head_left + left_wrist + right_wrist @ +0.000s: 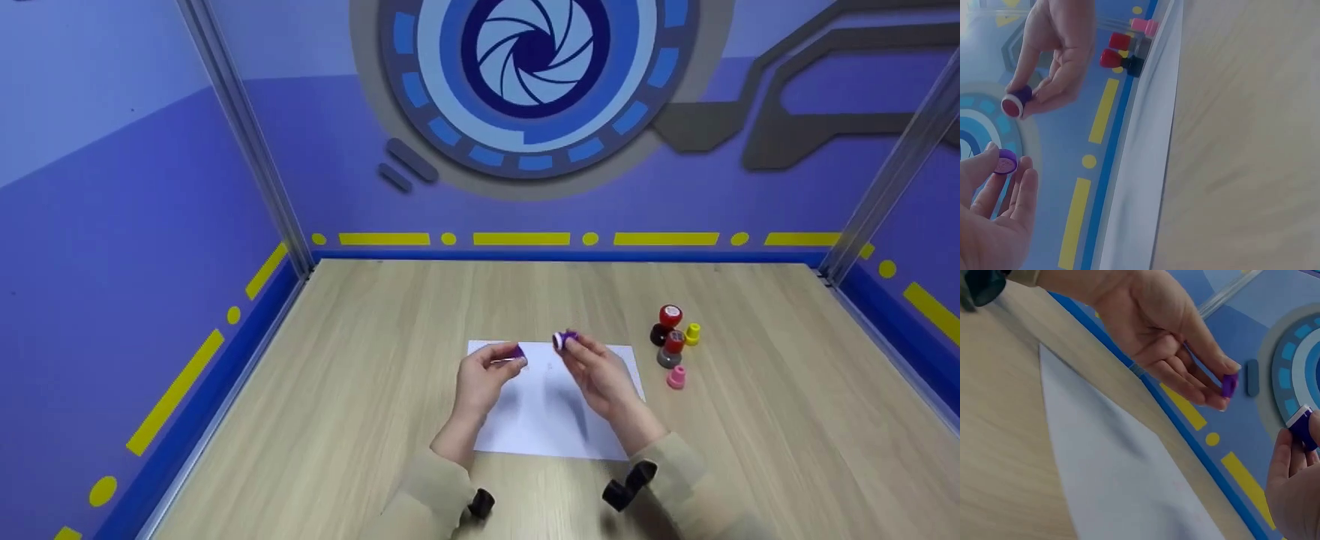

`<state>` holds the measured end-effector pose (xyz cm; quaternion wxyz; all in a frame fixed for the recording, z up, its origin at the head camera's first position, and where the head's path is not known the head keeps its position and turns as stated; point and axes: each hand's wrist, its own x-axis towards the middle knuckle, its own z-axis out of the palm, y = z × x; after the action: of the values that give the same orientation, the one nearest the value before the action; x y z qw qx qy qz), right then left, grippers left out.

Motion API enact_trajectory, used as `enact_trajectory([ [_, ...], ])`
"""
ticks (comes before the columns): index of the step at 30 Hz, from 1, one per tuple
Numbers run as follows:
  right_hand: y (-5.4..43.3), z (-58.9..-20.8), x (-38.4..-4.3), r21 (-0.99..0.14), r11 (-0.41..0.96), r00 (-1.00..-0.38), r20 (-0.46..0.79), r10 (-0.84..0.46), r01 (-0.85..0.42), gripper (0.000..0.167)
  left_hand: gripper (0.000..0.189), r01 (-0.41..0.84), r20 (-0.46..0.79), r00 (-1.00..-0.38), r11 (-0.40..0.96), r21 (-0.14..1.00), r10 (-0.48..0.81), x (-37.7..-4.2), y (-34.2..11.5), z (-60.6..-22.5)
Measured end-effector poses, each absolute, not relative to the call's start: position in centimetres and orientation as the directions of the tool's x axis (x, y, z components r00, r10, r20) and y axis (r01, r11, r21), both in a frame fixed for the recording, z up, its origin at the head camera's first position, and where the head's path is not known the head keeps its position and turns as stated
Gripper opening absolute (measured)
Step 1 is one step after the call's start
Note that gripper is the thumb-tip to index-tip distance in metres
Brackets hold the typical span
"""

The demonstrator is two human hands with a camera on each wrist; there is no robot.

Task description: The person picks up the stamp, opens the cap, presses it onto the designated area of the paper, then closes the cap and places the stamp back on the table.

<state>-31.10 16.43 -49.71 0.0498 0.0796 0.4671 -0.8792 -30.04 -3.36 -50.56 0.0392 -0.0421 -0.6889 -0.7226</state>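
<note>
Between thumb and fingertips my left hand [477, 381] pinches a small round purple cap [1006, 162], its hollow side showing in the left wrist view. My right hand [601, 375] grips a purple stamp [564, 340] with a white rim. The stamp's reddish round face [1012, 107] is uncovered. Cap and stamp are apart, both held above a white sheet of paper [551, 427]. Faint small marks [550, 367] show near the sheet's far edge; their shape is too small to tell.
To the right of the paper stand a red and black stamp [670, 315], a red and grey stamp [674, 343], a small yellow stamp [693, 334] and a small pink one [676, 377]. They sit on a wooden table [360, 390] enclosed by blue printed walls [315, 172].
</note>
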Motion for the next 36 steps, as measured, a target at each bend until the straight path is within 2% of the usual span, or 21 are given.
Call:
enact_trajectory([
  [4,15.4,-50.4,-29.9,-0.858,-0.497,-0.987,-0.159,0.01,0.133,0.029,0.029,0.136,0.139,-0.988,-0.051,0.989,0.065,-29.8,-2.9,-50.5],
  [14,14.3,-51.2,-29.1,-0.904,-0.415,-0.994,-0.113,0.003,0.102,0.019,0.028,0.165,0.166,-0.979,-0.022,0.986,0.117,-29.7,-2.7,-50.7],
  [28,13.9,-51.7,-29.0,-0.932,-0.353,-0.994,-0.098,0.042,0.077,0.022,0.026,0.218,0.217,-0.971,0.001,0.976,0.102,-29.5,-2.5,-50.9],
  [36,13.7,-52.2,-29.1,-0.919,-0.391,-0.994,-0.091,0.067,0.058,0.028,0.026,0.216,0.213,-0.974,0.031,0.976,0.08,-29.4,-2.3,-51.0],
])
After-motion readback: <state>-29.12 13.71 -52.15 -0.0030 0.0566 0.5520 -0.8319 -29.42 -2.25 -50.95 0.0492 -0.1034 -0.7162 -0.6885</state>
